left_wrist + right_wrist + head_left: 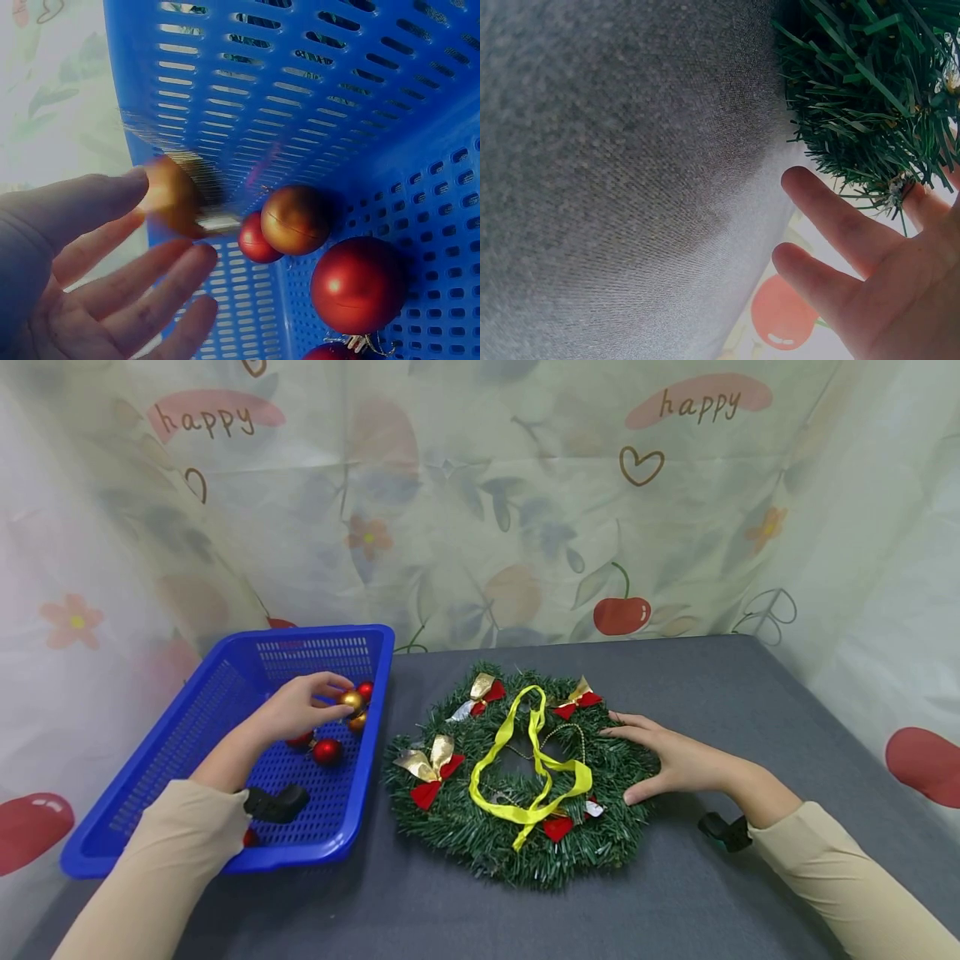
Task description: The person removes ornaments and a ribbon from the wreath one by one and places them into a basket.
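Inside the blue plastic basket (384,693), my left hand (292,706) pinches a gold Christmas ball (172,196) between thumb and forefinger; the ball is blurred in the left wrist view. A second gold ball (296,220) and several red balls (358,285) lie in the basket below the hand. To its right, a green Christmas wreath (600,839) lies flat, decorated with red and gold bows (426,793). A loose yellow ribbon (531,814) trails across it. My right hand (678,760) rests against the wreath's right edge, fingers spread and fairly straight.
The basket stands on the left of the dark grey tabletop (705,685), beside the wreath. A thin gold bead chain (582,739) lies over the wreath's middle. Behind the table hangs a patterned curtain (465,527), with more curtain at both sides.
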A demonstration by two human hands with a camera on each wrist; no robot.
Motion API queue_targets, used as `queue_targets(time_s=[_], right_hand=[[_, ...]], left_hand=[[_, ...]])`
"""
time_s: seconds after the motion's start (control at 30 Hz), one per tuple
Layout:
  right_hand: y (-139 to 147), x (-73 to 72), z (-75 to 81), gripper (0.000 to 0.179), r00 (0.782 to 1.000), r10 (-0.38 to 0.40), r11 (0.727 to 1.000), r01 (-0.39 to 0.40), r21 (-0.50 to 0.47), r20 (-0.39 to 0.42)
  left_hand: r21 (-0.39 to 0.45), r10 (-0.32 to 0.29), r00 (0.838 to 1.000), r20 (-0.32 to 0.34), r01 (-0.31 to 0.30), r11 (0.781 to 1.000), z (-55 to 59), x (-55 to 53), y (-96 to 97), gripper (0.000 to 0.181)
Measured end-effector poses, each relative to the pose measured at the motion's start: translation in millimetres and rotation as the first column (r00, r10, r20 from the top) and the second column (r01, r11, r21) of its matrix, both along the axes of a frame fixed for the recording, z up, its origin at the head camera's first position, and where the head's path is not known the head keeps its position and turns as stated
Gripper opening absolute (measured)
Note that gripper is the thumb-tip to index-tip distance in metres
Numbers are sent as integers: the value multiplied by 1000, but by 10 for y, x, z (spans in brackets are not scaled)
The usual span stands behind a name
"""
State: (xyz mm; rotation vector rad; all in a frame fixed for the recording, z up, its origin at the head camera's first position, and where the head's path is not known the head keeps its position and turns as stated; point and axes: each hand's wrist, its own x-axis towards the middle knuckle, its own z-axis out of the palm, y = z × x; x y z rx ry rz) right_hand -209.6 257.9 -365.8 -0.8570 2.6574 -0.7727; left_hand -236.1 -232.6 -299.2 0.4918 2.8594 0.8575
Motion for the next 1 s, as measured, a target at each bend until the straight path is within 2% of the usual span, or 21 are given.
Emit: queue_targets(time_s=[0.13,0.27,0.37,0.5,0.7,0.87,1.0], right_hand=[[0,-3,-2,83,1000,-2,1000,2,2,0],[0,-7,-4,84,1000,-1,1000,1,4,-2],[1,-9,-5,84,1000,-1,1000,1,4,0],[2,-7,-5,84,1000,-1,1000,1,5,1],[-2,4,7,83,1000,2,1000,-2,-1,8],[-6,8,11,83,1000,1,1000,-1,-4,11],[-3,7,6,83,1000,3,1000,-3,-4,7]], left_hand=[[-7,3,1000,20,-3,1000,13,14,-4,43],[7,27,1000,13,-27,1000,53,35,14,43],[31,34,999,-11,-34,999,99,55,58,42],[67,19,998,-64,-14,998,212,119,185,39],[111,-80,990,-120,93,989,350,304,532,33],[114,-200,974,-108,212,971,369,439,817,31],[93,-284,955,-86,292,952,359,521,1014,31]])
